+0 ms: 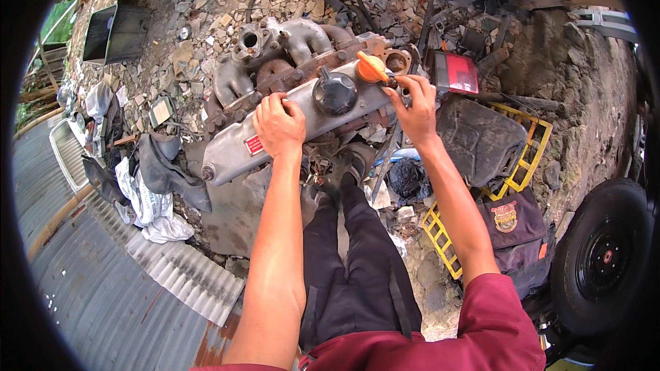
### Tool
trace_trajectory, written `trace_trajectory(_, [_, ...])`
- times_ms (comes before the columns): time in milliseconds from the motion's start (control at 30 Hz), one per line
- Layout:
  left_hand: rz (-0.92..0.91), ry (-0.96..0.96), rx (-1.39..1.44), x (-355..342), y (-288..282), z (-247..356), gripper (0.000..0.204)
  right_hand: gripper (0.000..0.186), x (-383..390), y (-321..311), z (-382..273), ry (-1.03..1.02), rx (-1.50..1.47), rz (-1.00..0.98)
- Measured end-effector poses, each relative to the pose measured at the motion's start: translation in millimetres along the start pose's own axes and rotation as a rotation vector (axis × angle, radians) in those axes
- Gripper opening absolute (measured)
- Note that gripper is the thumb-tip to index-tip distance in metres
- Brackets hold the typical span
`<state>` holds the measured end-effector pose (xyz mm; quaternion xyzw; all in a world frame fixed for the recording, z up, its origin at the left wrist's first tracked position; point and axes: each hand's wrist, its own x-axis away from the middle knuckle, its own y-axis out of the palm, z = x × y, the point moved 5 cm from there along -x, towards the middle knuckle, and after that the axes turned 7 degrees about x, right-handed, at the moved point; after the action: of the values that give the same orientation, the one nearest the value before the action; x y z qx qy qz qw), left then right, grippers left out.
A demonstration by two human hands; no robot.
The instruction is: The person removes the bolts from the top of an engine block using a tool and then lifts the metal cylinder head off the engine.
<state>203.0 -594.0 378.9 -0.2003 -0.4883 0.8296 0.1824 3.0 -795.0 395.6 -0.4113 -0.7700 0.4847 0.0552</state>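
Note:
A long grey metal valve cover (230, 144) lies slantwise on an engine's cylinder head in front of me. My left hand (280, 126) presses on its middle, fingers curled over the far edge. A round black cap (335, 93) sits on the cover between my hands. Toward the right end is an orange filler cap (371, 67). Right beside it, my right hand (418, 111) has thumb and index finger closed around a small dark fitting (392, 82), partly hidden by the fingertips. A curved metal manifold (299, 38) is bolted along the far side.
Broken stone covers the ground beyond the engine. To the right lie a red and white lamp (457, 72), a black plastic case (478, 139), a yellow rack (540, 144), a dark bag (515, 233) and a wheel (605, 255). Corrugated sheets (117, 288) and a white sack (148, 196) are on the left.

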Motion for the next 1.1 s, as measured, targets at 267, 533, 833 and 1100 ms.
trace_trajectory(267, [-0.003,-0.002,-0.002,1.2,2.3,-1.5,0.014,0.021,-4.7,4.1,4.6,-0.118,-0.08,0.016])
trace_trajectory(533, [-0.01,-0.005,-0.001,-0.2,1.7,0.2,0.015,0.018,-8.6,-2.4,1.7,0.007,-0.052,-0.064])
trace_trajectory(833, [-0.031,-0.018,-0.013,-0.5,3.1,-0.7,0.017,0.02,-10.8,-4.2,-0.6,-0.025,-0.072,-0.031])
trace_trajectory(1100, [-0.027,-0.019,-0.005,-0.5,0.5,0.7,0.017,0.024,-9.7,-1.8,5.0,-0.113,-0.045,-0.04])
